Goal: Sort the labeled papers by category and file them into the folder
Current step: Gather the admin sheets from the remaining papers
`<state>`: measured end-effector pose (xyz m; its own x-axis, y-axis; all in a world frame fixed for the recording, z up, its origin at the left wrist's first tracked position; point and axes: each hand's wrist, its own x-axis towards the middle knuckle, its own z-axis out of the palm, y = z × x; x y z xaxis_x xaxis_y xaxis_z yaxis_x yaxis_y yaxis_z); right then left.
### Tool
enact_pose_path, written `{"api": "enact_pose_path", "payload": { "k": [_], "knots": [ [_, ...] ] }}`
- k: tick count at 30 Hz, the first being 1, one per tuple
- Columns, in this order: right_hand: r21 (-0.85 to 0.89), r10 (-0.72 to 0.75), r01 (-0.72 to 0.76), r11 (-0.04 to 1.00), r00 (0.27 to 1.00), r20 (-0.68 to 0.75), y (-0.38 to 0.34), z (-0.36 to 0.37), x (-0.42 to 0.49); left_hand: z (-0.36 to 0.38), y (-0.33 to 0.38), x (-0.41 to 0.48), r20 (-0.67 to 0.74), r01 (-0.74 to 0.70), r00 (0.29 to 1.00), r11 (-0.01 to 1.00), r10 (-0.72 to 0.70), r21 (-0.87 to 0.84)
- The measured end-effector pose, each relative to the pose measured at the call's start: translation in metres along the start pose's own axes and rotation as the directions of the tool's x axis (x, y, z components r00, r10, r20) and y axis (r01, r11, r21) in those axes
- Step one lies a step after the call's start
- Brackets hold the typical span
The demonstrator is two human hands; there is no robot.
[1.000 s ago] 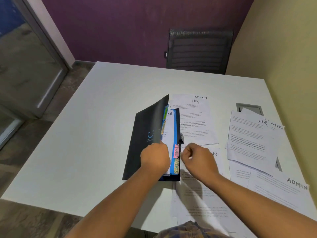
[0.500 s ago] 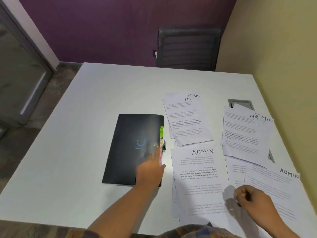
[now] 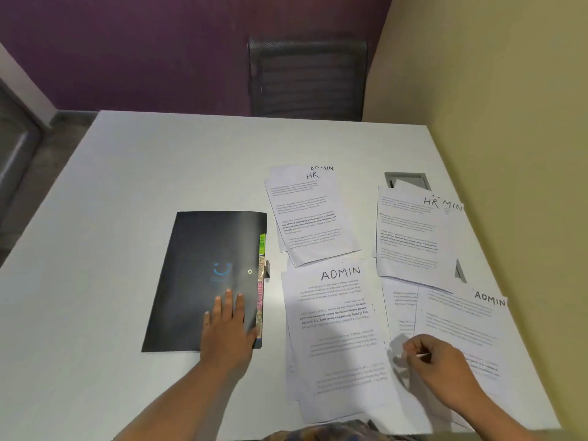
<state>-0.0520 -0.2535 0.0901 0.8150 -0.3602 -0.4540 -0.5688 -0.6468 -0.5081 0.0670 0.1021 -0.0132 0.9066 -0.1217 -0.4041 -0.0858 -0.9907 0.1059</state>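
Subject: a white table with 1 dark folder and several loose labelled sheets.

Folder: closed, flat on the table, left of centre. Coloured index tabs project along its right edge; the top one is green.

Left hand: released, palm down, with straight fingers resting on the near right part of the folder cover. It grasps nothing.

Right hand: fingers curled and thumb against forefinger, pinching a lifted paper edge at the left side of the near-right ADMIN sheet. Whether a lower sheet is also caught cannot be told.

Papers, all to the right of the folder:
- 1 centre ADMIN sheet, just beside the folder, on top of other sheets, its printed text upside down to the camera.
- 1 far HR sheet, beyond it, covering a sheet whose ADMIN heading shows at the top.
- 1 right HR sheet, overlapping another ADMIN sheet and partly covering a grey hatch set in the tabletop.

Surroundings: 1 dark chair stands at the far side of the table.
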Motion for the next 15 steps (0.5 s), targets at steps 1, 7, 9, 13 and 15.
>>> {"api": "enact_pose_path", "payload": {
  "k": [1,7,9,13,15],
  "knots": [
    [0.009,-0.004,0.004,1.0,1.0,0.012,0.005,-0.002,0.004,-0.002,0.005,-0.002,-0.035,0.006,0.999,1.0,-0.007,-0.009],
    [0.046,-0.002,0.001,0.999,1.0,0.012,0.048,-0.028,0.032,-0.01,0.068,-0.027,-0.155,0.103,0.973,0.923,-0.17,-0.371],
    [0.074,0.021,-0.021,0.997,1.0,0.005,0.067,-0.04,0.04,-0.012,0.096,-0.041,-0.129,0.167,0.958,0.864,-0.255,-0.475],
    [0.097,0.101,-0.098,0.99,0.995,-0.024,0.11,-0.059,0.053,-0.006,0.138,-0.059,-0.021,0.326,0.924,0.816,-0.382,-0.477],
    [0.074,0.128,-0.123,0.99,0.989,-0.074,0.131,-0.064,0.057,0.0,0.146,-0.063,0.039,0.408,0.898,0.795,-0.439,-0.45]
  ]
}}
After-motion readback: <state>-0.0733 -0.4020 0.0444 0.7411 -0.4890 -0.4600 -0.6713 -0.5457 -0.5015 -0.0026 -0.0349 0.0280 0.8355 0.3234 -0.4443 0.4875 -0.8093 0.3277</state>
